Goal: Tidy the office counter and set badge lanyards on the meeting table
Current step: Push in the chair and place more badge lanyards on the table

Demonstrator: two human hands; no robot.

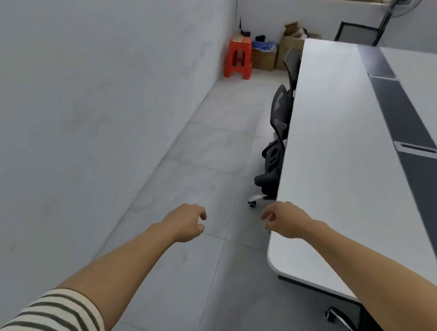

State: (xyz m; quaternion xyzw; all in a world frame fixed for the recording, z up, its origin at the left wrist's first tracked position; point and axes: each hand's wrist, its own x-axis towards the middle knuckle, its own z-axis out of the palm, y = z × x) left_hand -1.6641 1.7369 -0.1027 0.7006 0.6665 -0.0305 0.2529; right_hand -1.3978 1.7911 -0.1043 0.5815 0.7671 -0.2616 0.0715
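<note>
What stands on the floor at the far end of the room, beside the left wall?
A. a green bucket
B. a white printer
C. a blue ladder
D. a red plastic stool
D: a red plastic stool stands by the wall at the far end, next to cardboard boxes.

- left hand [184, 222]: arm stretched forward, fingers loosely curled, holding nothing
- right hand [284, 217]: arm stretched forward, fingers loosely curled, holding nothing
- striped short sleeves on both arms
</note>
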